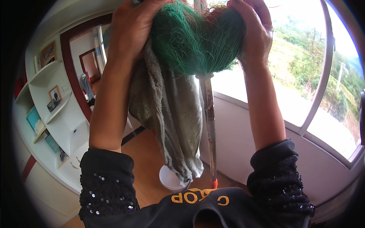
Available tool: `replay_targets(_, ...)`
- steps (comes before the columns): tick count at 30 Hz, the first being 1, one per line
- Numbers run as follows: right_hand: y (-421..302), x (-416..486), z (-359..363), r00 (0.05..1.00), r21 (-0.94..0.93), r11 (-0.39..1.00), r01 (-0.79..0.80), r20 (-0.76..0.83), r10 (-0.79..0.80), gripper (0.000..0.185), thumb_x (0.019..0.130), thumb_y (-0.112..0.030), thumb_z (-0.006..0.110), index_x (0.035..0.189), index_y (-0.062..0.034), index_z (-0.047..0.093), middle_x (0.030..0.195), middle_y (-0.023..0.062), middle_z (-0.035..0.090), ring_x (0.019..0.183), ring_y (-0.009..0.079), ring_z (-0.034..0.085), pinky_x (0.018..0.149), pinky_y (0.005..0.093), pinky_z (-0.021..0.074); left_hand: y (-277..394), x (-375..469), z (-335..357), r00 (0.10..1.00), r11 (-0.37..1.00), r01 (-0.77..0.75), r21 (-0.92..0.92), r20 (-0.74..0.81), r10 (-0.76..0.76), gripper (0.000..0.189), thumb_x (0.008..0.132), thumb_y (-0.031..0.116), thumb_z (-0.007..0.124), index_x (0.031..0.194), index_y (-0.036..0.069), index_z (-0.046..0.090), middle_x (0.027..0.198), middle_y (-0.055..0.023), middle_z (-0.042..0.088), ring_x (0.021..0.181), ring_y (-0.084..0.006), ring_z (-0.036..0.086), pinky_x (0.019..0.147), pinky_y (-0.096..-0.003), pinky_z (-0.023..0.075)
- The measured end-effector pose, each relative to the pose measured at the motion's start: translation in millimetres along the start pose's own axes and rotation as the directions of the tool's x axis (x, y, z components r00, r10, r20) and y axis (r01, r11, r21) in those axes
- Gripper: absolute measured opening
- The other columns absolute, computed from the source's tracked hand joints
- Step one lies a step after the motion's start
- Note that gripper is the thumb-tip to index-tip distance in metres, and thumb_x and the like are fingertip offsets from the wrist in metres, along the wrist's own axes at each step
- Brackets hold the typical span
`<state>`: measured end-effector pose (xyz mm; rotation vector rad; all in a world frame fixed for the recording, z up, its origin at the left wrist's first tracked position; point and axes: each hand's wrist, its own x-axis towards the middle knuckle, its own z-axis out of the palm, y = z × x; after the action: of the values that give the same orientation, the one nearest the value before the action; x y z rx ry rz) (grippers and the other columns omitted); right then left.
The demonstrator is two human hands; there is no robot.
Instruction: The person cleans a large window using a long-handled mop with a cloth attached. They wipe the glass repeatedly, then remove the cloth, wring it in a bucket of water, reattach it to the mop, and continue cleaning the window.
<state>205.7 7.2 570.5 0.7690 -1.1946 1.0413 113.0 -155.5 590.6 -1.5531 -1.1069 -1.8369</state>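
Observation:
Before me, high in the view, is a broom head of green plastic bristles (196, 42) with some reddish strands at the top. Its metal pole (210, 122) runs down below it to a red lower part. My left hand (132, 31) grips the left side of the bristles, its fingertips partly cut off by the top edge. On the right side of the bristles my right hand (255, 31) is closed. A worn grey cloth (176, 114) hangs beside the pole from under my left hand; what holds its top is hidden behind the bristles.
A white bucket (171, 179) stands on the brown floor (145, 159) below the cloth. White shelves (57, 111) with framed pictures and boxes line the left, next to a dark red door frame (74, 74). A large window (296, 57) above a white wall (233, 142) is at right.

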Motion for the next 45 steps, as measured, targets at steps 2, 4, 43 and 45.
replay_targets(2,6.2,-6.0,-8.5,0.996,0.064,0.997,-0.035,-0.082,0.041,0.019,0.079,-0.015,0.061,0.094,-0.0023,0.057,0.081,0.0073,0.058,0.072,0.0152,0.057,0.065,0.0261,0.0465,-4.8,-0.3,-12.3,0.978,0.987,-0.149,0.062,0.154,0.138,0.026,0.08,0.019,0.061,0.1,0.002,0.056,0.087,-0.0013,0.057,0.079,-0.0095,0.053,0.07,-0.026,0.0422)
replay_targets(4,3.8,-12.1,2.1,0.982,0.094,0.995,-0.018,-0.185,0.036,0.011,0.076,-0.011,0.062,0.081,-0.0057,0.054,0.069,0.0037,0.059,0.058,0.0095,0.055,0.055,0.0203,0.0446,-12.3,-1.6,-13.4,0.98,0.987,-0.155,0.046,0.133,0.148,0.028,0.08,0.023,0.062,0.098,0.002,0.058,0.087,-0.0016,0.059,0.079,-0.0094,0.054,0.071,-0.0249,0.0427)
replay_targets(43,-16.1,-20.1,-116.5,0.976,-0.066,0.991,-0.114,-0.195,0.099,0.009,0.079,-0.005,0.053,0.071,-0.0046,0.048,0.064,0.0026,0.046,0.055,0.0083,0.043,0.048,0.0211,0.0362,-72.3,-47.6,119.8,0.93,0.818,-0.132,-0.56,-0.355,-0.093,0.015,0.074,0.004,0.061,0.088,-0.002,0.061,0.085,-0.004,0.059,0.079,-0.0113,0.054,0.073,-0.0225,0.0417)
replay_targets(45,-9.0,-31.5,-119.4,0.989,0.115,0.993,-0.025,-0.139,0.041,0.008,0.079,-0.003,0.053,0.075,-0.0046,0.046,0.068,0.0032,0.047,0.059,0.0089,0.044,0.053,0.0217,0.0371,-77.2,-59.5,126.9,0.919,0.806,-0.168,-0.567,-0.386,-0.08,0.017,0.076,0.005,0.059,0.091,-0.002,0.06,0.092,-0.0057,0.057,0.083,-0.0129,0.053,0.076,-0.0231,0.0409)
